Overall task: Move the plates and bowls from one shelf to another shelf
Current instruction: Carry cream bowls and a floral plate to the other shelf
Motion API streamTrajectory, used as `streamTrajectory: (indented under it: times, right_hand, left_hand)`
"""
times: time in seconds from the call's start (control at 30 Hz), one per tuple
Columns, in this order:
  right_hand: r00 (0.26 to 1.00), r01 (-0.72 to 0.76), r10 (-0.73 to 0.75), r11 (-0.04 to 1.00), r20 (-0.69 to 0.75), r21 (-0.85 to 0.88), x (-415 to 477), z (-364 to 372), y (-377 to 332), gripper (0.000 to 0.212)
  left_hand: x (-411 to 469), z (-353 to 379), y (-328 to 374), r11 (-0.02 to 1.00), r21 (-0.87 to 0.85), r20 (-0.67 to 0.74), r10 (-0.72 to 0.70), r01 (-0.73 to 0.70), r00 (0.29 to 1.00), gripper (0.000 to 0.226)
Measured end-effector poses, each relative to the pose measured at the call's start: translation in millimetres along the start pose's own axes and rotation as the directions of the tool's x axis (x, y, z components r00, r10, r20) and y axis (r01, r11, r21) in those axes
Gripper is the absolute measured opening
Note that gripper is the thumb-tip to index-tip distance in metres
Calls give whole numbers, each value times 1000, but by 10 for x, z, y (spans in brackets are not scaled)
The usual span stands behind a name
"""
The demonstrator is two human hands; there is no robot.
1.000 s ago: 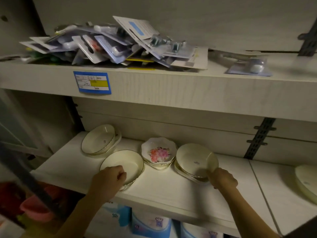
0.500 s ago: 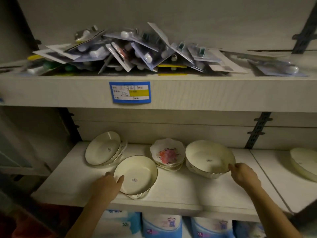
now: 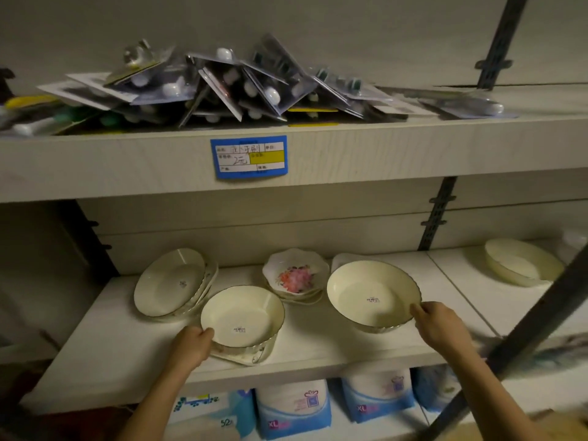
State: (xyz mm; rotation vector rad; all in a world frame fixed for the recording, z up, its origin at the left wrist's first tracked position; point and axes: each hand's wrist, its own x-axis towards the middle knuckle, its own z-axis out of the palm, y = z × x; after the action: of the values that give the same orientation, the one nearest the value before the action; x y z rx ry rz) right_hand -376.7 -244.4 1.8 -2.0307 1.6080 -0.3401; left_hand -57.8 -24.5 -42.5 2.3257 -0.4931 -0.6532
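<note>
On the middle shelf (image 3: 127, 354), my left hand (image 3: 194, 343) grips the near-left rim of a cream bowl (image 3: 241, 316) that sits on a stack near the front edge. My right hand (image 3: 440, 326) holds the right rim of a larger cream bowl (image 3: 372, 294), tilted up off the board. Between them stands a flower-patterned bowl (image 3: 296, 275) on a small stack. A leaning stack of cream plates (image 3: 171, 283) rests at the back left. Another cream bowl (image 3: 521, 262) lies on the adjoining shelf board to the right.
The upper shelf holds a heap of blister-packed toothbrushes (image 3: 222, 87), with a blue price label (image 3: 249, 157) on its edge. Blue-and-white packs (image 3: 292, 409) stand under the middle shelf. A dark slanted bar (image 3: 521, 342) crosses the lower right, and slotted uprights (image 3: 436, 214) run up the back wall.
The view has come closer and shifted. My right hand has tilted and drawn the large cream bowl forward and to the right. My left hand has closed on the rim of the front bowl.
</note>
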Motion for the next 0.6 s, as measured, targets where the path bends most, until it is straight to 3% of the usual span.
streamTrajectory:
  times: [0.23, 0.6]
  right_hand:
    - [996, -50, 59, 992, -74, 118, -345, -53, 74, 37]
    - [966, -127, 172, 966, -195, 224, -995, -513, 647, 36]
  left_hand:
    - [-263, -96, 190, 982, -36, -19, 187, -187, 982, 34]
    - [-648, 354, 889, 908, -97, 240, 419, -408, 876, 36]
